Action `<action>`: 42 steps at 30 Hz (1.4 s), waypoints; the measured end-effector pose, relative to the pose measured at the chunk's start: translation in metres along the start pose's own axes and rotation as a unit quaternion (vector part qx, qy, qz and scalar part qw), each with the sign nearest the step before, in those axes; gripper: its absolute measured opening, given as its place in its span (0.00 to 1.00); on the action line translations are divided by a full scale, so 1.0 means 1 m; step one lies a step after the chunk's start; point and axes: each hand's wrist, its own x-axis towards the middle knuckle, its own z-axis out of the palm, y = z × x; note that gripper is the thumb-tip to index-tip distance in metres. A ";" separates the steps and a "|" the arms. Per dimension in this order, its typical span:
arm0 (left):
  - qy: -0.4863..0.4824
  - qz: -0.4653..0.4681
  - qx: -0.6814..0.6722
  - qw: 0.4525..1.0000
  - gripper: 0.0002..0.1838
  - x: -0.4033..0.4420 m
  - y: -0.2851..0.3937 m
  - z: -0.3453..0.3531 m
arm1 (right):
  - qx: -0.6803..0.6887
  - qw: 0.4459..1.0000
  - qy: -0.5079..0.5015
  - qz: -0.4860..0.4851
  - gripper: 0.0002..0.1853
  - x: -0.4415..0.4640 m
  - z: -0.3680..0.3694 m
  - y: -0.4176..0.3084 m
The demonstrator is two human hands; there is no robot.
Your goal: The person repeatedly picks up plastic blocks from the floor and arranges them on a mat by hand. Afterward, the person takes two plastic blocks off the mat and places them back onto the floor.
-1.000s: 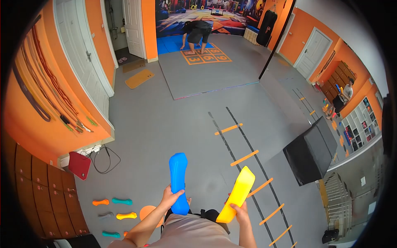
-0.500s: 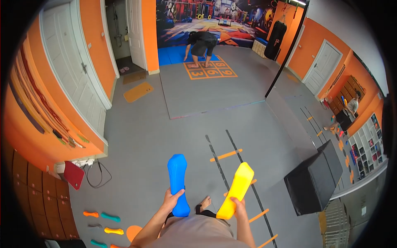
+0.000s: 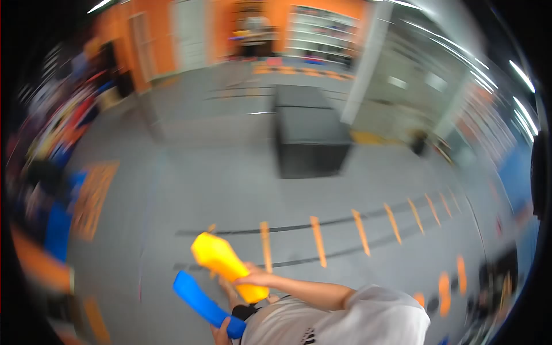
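Head view: grey floor (image 3: 172, 184) below yellow block (image 3: 217, 257) and blue block (image 3: 201, 302); drop risk noted.
Fingers of the right hand (image 3: 255, 277) clasp the yellow block's nearer half; those of the left hand (image 3: 221, 332), the blue block's near end. Off-centre grips could let either tip; close spacing could cause knocking.

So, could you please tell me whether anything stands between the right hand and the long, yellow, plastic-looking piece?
Nothing visible does: the right hand grips the yellow piece directly, near the end closer to the body. The long, blue, plastic-looking piece in the left hand is off to the left, not between them.
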 end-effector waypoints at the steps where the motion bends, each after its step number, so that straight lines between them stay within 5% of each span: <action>1: -0.038 -0.038 0.024 0.998 0.26 0.032 0.011 0.002 | -0.021 0.998 0.037 -0.035 0.29 0.002 -0.008 -0.007; 6: -0.258 -0.163 0.050 0.951 0.25 0.254 0.087 0.025 | -0.059 0.959 0.273 -0.051 0.29 0.010 -0.059 -0.038; 7: -0.423 -0.305 -0.066 0.851 0.25 0.345 0.085 -0.004 | -0.045 0.948 0.313 -0.044 0.29 0.002 -0.066 -0.042; 9: -0.233 -0.019 0.201 0.951 0.31 0.246 0.183 0.121 | 0.016 0.911 0.410 -0.050 0.28 -0.028 -0.078 -0.041; 13: -0.375 0.083 0.226 0.895 0.34 0.267 0.261 0.184 | 0.237 0.833 0.472 -0.167 0.33 -0.038 -0.037 -0.060; 14: -0.384 0.112 0.247 0.882 0.31 0.303 0.261 0.182 | 0.263 0.844 0.443 -0.153 0.37 -0.028 -0.026 -0.058; 17: -0.382 0.008 0.295 0.876 0.29 0.296 0.278 0.183 | 0.312 0.875 0.346 -0.127 0.38 0.018 0.002 -0.059; 20: -0.400 0.066 0.344 0.847 0.31 0.298 0.268 0.142 | 0.354 0.885 0.288 -0.093 0.43 0.088 0.005 -0.031; 22: -0.354 0.209 0.365 0.835 0.36 0.301 0.259 0.107 | 0.332 0.911 0.236 -0.056 0.45 0.127 0.012 -0.044; 25: -0.232 0.210 0.383 0.869 0.38 0.302 0.274 0.041 | 0.251 0.962 0.104 0.014 0.47 0.182 0.022 -0.031; 30: 0.018 0.177 0.325 0.929 0.39 0.289 0.298 -0.078 | 0.291 0.942 -0.044 0.162 0.45 0.267 0.036 -0.044; 33: 0.176 0.233 0.246 0.924 0.37 0.266 0.322 -0.125 | 0.252 0.937 -0.134 0.203 0.43 0.345 0.036 -0.041; 35: 0.214 0.253 0.189 0.924 0.36 0.261 0.333 -0.148 | 0.206 0.942 -0.171 0.202 0.39 0.399 0.047 -0.056; 40: 0.252 0.263 0.246 0.898 0.32 0.261 0.370 -0.142 | 0.102 0.970 -0.221 0.016 0.40 0.499 0.064 -0.101; 42: 0.233 0.336 0.253 0.877 0.28 0.280 0.399 -0.124 | 0.089 0.969 -0.217 -0.073 0.40 0.530 0.065 -0.127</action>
